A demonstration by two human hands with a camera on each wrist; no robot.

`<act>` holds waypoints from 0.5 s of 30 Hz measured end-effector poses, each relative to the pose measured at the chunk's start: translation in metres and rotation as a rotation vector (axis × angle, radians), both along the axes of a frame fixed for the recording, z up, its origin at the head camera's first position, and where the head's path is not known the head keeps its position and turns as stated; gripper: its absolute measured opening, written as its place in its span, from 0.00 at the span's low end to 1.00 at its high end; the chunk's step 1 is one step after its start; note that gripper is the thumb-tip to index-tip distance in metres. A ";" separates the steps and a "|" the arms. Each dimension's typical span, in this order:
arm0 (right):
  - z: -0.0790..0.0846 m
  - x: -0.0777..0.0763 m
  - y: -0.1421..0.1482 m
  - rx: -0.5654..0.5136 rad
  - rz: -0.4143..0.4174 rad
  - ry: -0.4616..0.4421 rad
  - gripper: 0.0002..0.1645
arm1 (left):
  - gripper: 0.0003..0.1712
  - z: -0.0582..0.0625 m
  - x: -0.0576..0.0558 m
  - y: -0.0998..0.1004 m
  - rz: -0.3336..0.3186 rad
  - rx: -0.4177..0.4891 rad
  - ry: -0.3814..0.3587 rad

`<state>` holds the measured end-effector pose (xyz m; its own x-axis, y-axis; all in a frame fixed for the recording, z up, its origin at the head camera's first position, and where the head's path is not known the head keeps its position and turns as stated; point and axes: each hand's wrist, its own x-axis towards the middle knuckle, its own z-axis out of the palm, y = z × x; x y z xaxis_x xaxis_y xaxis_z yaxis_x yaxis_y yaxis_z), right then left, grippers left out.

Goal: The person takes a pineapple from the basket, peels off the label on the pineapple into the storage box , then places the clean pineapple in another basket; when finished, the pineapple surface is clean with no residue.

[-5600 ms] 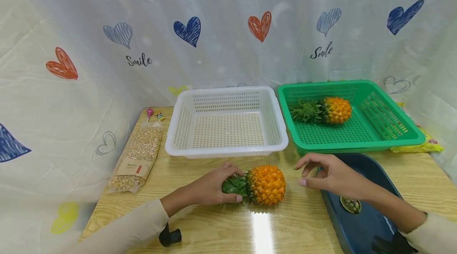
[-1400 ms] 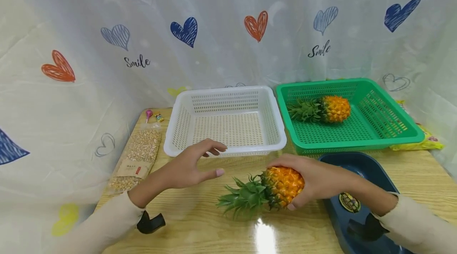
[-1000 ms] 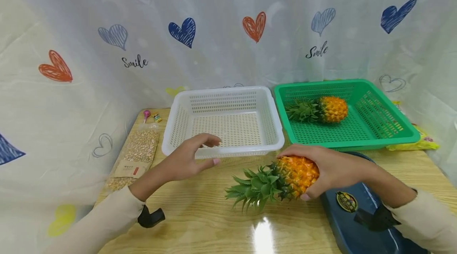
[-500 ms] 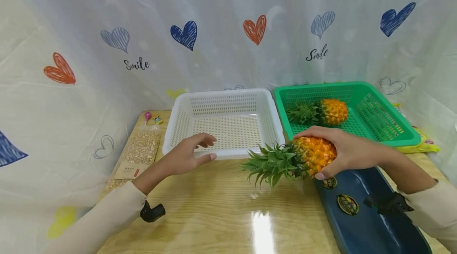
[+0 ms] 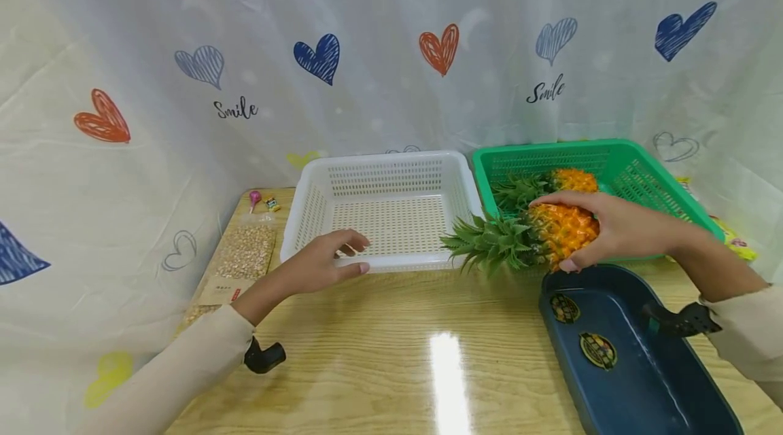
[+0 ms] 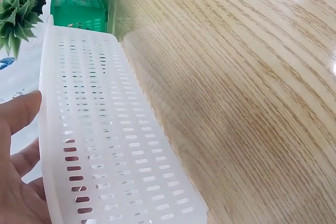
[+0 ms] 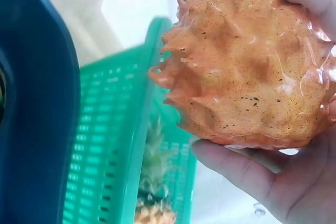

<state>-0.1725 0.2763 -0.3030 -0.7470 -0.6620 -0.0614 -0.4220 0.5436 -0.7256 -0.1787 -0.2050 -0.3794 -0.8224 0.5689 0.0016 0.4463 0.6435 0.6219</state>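
Note:
My right hand (image 5: 618,228) grips an orange pineapple (image 5: 565,231) by its body, its green leaves pointing left. In the head view it overlaps the front of the green basket (image 5: 636,149). The right wrist view shows the fruit's spiky skin close up, with thumb and fingers around it. A second pineapple (image 5: 575,180) lies in the green basket, partly hidden behind the held one. My left hand (image 5: 324,262) holds nothing and hovers at the front rim of the white basket (image 5: 391,264), its fingers loosely bent. The left wrist view has that hand beside the basket's rim.
A dark blue tray (image 5: 642,360) with round stickers stands at front right, before the green basket. On the left lie a bag of corn kernels (image 5: 247,251), a pink lollipop (image 5: 255,198) and a small wrapped candy (image 5: 272,204). A yellow packet (image 5: 737,241) pokes out at right.
The pineapple has passed from my left hand on the table to my right hand, which has raised it rightward to the green basket. My left hand has moved up-left toward the white basket's rim.

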 end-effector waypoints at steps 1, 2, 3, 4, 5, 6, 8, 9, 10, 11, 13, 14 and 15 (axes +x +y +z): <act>0.001 -0.002 0.002 0.001 0.000 0.005 0.51 | 0.25 0.000 0.000 0.000 -0.004 0.000 -0.005; 0.001 -0.003 0.003 0.011 -0.003 0.025 0.51 | 0.25 0.000 0.000 0.000 -0.007 0.000 -0.012; 0.002 -0.005 0.005 0.021 -0.009 0.041 0.51 | 0.25 0.000 0.000 0.000 -0.009 0.000 -0.017; 0.002 -0.006 0.007 0.029 -0.013 0.052 0.50 | 0.25 0.000 0.000 0.000 -0.013 0.000 -0.022; 0.002 -0.007 0.009 0.037 -0.018 0.060 0.50 | 0.25 0.001 0.000 0.000 -0.016 0.000 -0.027; 0.002 -0.009 0.011 0.045 -0.021 0.070 0.50 | 0.25 0.001 0.000 0.000 -0.017 -0.002 -0.030; 0.002 -0.012 0.014 0.057 -0.028 0.074 0.50 | 0.25 0.002 0.000 0.000 -0.017 -0.007 -0.035; 0.002 -0.013 0.016 0.058 -0.033 0.068 0.51 | 0.25 0.003 0.000 0.000 -0.017 -0.010 -0.037; 0.002 -0.014 0.017 0.059 -0.034 0.067 0.51 | 0.25 0.003 0.000 0.000 -0.018 -0.015 -0.038; 0.003 -0.016 0.019 0.062 -0.039 0.064 0.51 | 0.25 0.003 0.000 0.000 -0.018 -0.021 -0.039; 0.003 -0.018 0.022 0.062 -0.050 0.044 0.51 | 0.24 0.003 0.000 0.000 -0.019 -0.030 -0.041; 0.003 -0.019 0.024 0.065 -0.056 0.039 0.52 | 0.24 0.003 0.000 0.000 -0.019 -0.033 -0.042; 0.004 -0.019 0.025 0.067 -0.063 0.035 0.52 | 0.24 0.003 0.000 0.000 -0.020 -0.035 -0.041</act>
<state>-0.1919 0.3014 -0.2992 -0.7893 -0.6092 -0.0771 -0.4105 0.6168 -0.6716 -0.1790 -0.2053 -0.3762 -0.8098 0.5844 -0.0523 0.4339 0.6564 0.6172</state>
